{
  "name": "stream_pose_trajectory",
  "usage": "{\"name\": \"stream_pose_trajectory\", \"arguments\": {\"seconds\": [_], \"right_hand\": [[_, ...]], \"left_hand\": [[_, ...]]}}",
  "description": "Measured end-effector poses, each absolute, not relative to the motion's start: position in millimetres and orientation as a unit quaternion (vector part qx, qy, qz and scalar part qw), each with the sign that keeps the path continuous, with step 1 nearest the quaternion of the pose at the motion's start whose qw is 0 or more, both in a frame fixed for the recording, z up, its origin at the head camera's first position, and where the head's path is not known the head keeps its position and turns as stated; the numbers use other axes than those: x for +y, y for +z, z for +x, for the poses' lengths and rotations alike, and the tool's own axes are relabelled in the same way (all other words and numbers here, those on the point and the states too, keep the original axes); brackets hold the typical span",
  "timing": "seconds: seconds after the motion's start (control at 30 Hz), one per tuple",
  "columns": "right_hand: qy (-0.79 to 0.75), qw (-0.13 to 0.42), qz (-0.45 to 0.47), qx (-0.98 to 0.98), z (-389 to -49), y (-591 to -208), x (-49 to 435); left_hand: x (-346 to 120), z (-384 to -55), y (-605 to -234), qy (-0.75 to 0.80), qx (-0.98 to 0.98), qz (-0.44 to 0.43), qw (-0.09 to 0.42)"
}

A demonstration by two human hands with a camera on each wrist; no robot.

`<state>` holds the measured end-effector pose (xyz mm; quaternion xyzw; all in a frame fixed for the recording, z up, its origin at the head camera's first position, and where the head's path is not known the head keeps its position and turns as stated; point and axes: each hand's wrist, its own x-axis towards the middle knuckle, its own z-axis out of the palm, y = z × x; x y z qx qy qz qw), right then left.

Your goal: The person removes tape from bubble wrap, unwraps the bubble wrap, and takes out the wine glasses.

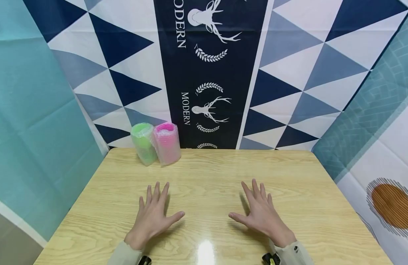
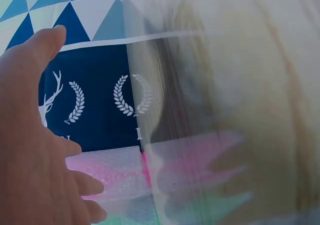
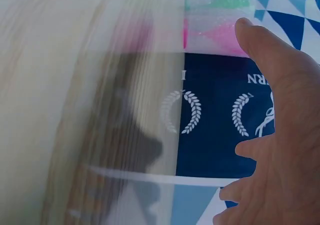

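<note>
My left hand (image 1: pixel 152 217) is held over the left half of the wooden table with its fingers spread and nothing in it. Over the right half, my right hand (image 1: pixel 261 215) has the same spread fingers and holds nothing. At the back left edge stand two wrapped things side by side, a green one (image 1: pixel 144 143) and a pink one (image 1: pixel 167 143), both in bubble wrap. The left hand is the nearer to them. Beyond the left fingers, the left wrist view shows the pink wrapped thing (image 2: pixel 110 172); the right wrist view also has it (image 3: pixel 215 37), past the thumb.
A light wood-grain table (image 1: pixel 210 184) spans the front. Behind it hangs a cloth (image 1: pixel 210 73) with triangles, deer heads and the word MODERN. Teal cloth (image 1: pixel 41 110) closes the left side, and a patterned cloth (image 1: pixel 382 165) borders the right.
</note>
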<state>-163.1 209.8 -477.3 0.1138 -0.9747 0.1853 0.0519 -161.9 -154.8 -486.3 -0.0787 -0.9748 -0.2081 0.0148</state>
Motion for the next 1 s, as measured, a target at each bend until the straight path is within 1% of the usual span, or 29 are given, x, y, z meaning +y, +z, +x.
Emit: {"name": "stream_pose_trajectory", "arguments": {"seconds": [0.17, 0.4, 0.5, 0.63, 0.87, 1.0], "right_hand": [[0.19, 0.048, 0.12, -0.973, -165.6, -478.7, 205.2], [0.206, 0.054, 0.133, -0.968, -169.8, -480.8, 198.4], [0.206, 0.055, 0.134, -0.968, -173.0, -480.7, 195.4], [0.215, 0.054, 0.137, -0.965, -176.5, -479.3, 190.5], [0.227, 0.05, 0.137, -0.963, -179.1, -478.2, 183.5], [0.232, 0.049, 0.14, -0.961, -182.2, -477.9, 179.8]], "left_hand": [[-154.8, -164.5, -487.1, -0.219, -0.971, -0.086, 0.05], [-158.5, -170.3, -486.3, -0.202, -0.966, -0.11, 0.116], [-159.4, -173.2, -483.9, -0.196, -0.964, -0.121, 0.136], [-160.6, -177.2, -479.3, -0.192, -0.962, -0.13, 0.146], [-161.7, -184.1, -475.5, -0.18, -0.962, -0.147, 0.145], [-164.5, -188.3, -474.7, -0.166, -0.96, -0.162, 0.155]]}}
